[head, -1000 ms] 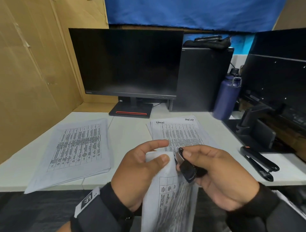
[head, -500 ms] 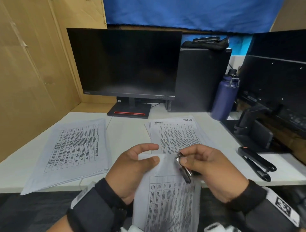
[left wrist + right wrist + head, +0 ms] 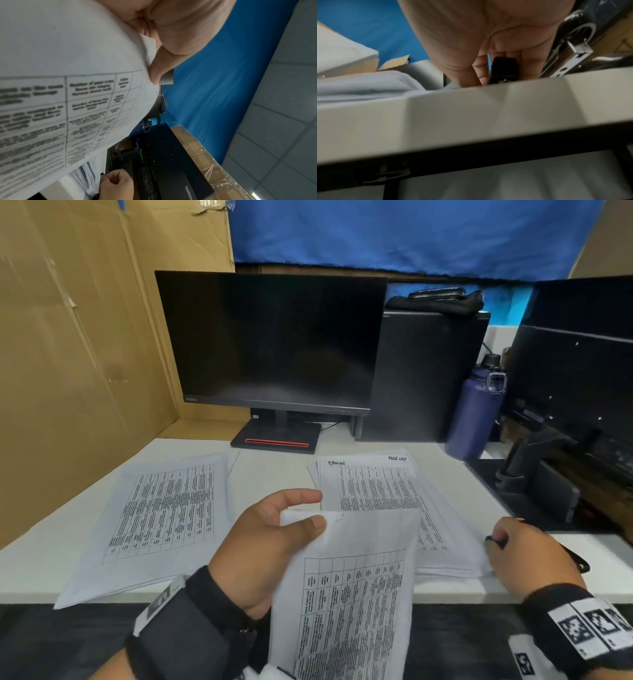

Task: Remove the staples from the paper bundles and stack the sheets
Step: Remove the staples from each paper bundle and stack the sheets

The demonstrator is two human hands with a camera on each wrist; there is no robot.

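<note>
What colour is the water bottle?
Dark blue-purple bottle, clearest in the head view.

**Right wrist view: hand at the worktop edge**

The right hand [image 3: 488, 44] reaches down from the top of the frame, palm toward the camera, its fingers [image 3: 476, 73] closed around a black staple remover [image 3: 504, 69]. The fingertips meet the top of the white worktop [image 3: 471, 111], whose front edge crosses the frame as a broad pale band with a dark underside below. Left of the hand, a stack of white sheets [image 3: 368, 86] lies on the worktop. To the right, a black stapler [image 3: 570, 54] with a bright metal channel sits tilted. Blue fabric [image 3: 376, 27] fills the background, beside a piece of cardboard [image 3: 393, 63].
</note>
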